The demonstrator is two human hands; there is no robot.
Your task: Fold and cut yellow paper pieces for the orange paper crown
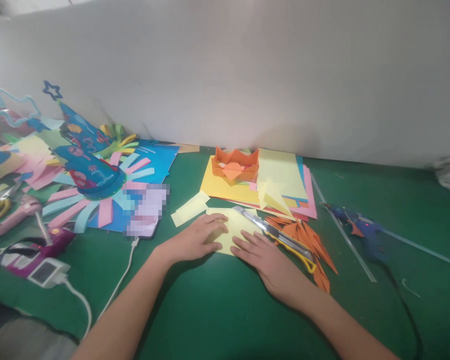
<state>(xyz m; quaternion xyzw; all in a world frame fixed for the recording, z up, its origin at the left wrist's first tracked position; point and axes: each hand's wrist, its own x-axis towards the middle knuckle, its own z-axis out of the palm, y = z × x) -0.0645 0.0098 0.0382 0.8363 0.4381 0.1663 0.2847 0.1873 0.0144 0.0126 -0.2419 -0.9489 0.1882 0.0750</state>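
Note:
A pale yellow sheet of paper (230,231) lies on the green table between my hands. My left hand (202,236) rests at its left edge with the fingers apart. My right hand (264,260) lies flat over its right side, fingers spread. A utility knife (285,241) with a yellow handle lies just beyond my right hand, its blade end pointing up and left across the paper. Beneath and beside the knife are folded orange paper pieces (309,235). Pale yellow strips (190,208) lie beyond my left hand.
An orange paper crown (235,165) sits on stacked coloured paper (281,170) by the wall. Blue decorated cones (92,167) with paper fringes stand left, near a phone (150,210). A blue glue gun (360,230) lies right; a pink glue gun (20,217) and cables (80,295) are left.

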